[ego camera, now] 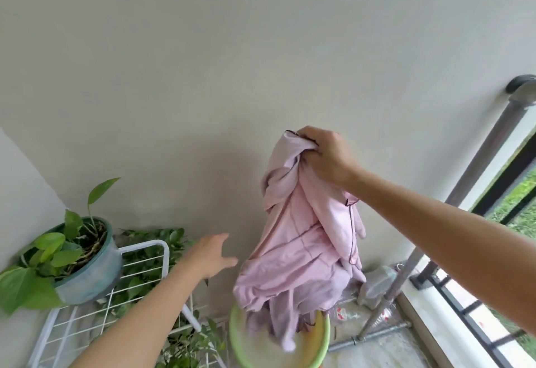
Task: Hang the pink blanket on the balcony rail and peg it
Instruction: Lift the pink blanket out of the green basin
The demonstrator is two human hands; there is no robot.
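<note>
The pink blanket (304, 240) hangs bunched in the air in front of the grey wall, its lower end still inside a light green basin (236, 338) on the floor. My right hand (324, 158) grips the blanket's top corner, raised at mid height. My left hand (210, 254) reaches toward the blanket's left side with fingers spread, holding nothing and not touching the cloth. The dark balcony rail (504, 182) runs along the right edge. No pegs are in view.
A potted green plant (72, 254) sits on a white wire rack (139, 289) at the left, more leaves beneath it. A grey drain pipe (452, 196) slants down the right side, with plastic bottles (374, 286) at its foot.
</note>
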